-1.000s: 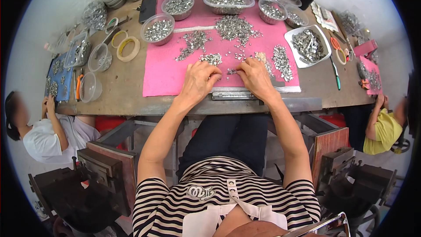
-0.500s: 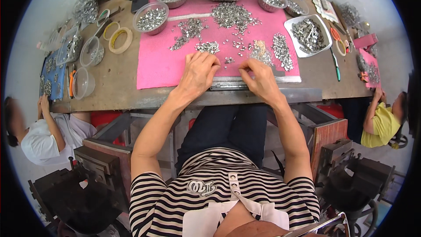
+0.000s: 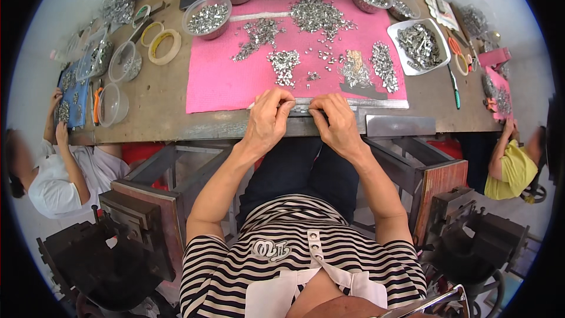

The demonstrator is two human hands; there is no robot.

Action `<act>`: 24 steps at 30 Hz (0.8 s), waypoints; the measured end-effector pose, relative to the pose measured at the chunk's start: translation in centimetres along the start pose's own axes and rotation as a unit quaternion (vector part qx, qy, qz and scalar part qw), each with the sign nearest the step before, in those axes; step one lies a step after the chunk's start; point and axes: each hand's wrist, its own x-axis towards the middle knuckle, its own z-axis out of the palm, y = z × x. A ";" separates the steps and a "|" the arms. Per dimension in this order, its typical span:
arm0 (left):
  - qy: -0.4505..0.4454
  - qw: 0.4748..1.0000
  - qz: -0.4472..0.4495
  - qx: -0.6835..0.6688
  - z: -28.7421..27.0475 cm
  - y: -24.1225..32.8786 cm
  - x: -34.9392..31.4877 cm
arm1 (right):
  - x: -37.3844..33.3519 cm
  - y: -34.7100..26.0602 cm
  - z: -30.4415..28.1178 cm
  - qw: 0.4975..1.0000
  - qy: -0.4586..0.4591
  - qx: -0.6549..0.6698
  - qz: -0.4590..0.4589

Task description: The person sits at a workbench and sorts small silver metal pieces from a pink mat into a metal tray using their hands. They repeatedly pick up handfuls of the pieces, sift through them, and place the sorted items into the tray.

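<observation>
At the table's front edge my left hand (image 3: 271,119) and my right hand (image 3: 336,121) face each other, close together. Both have thumb and fingers pinched over a narrow metal bar (image 3: 301,108) along the edge of the pink mat (image 3: 218,85). Whatever lies between the fingertips is too small to make out. Just beyond my left hand is a small heap of silvery metal pieces (image 3: 284,65). A few loose pieces (image 3: 313,75) lie between the hands. Thin pale pieces (image 3: 355,70) are beyond my right hand, beside another metal heap (image 3: 384,68).
Plastic tubs (image 3: 207,19) of metal parts line the mat's far side. A white tray (image 3: 419,70) of parts stands right, near a green-handled tool (image 3: 454,89). Tape rolls (image 3: 165,47) lie left. A co-worker (image 3: 59,182) sits left, another (image 3: 511,162) right.
My hands have come closer together and nearer the front edge; the left has moved off the small metal heap, which now shows fully. The left co-worker's hands have moved apart.
</observation>
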 end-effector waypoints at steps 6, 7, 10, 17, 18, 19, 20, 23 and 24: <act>0.000 0.999 0.041 -0.032 1.4 -0.3 -0.7 | 0.2 -0.2 -0.4 1.000 -0.015 -0.009 -0.010; -0.007 0.998 0.052 -0.037 1.7 -0.3 -0.7 | 0.1 -0.1 -0.4 1.000 -0.019 -0.007 0.000; -0.008 0.998 0.055 -0.025 2.3 -0.7 -1.0 | 0.0 0.1 -0.4 1.000 -0.023 -0.003 0.020; 0.004 0.989 0.127 0.069 2.4 -0.1 -0.8 | 1.3 0.6 -1.2 0.998 -0.053 -0.010 0.034; 0.004 0.988 0.128 0.081 2.4 0.1 -0.8 | 1.8 0.9 -1.2 0.998 -0.051 -0.024 0.039; 0.005 0.987 0.129 0.094 2.4 0.2 -0.8 | 2.3 1.3 -0.9 0.998 -0.034 -0.046 0.027; 0.009 0.987 0.133 0.093 2.5 0.1 -0.8 | 2.9 1.8 -0.2 0.997 -0.016 -0.069 0.016; 0.019 0.984 0.149 0.093 2.5 -0.2 -0.9 | 3.7 2.8 1.4 0.992 -0.009 -0.122 -0.005; 0.020 0.983 0.158 0.093 2.4 -0.3 -0.9 | 3.7 3.0 1.7 0.990 -0.015 -0.138 -0.009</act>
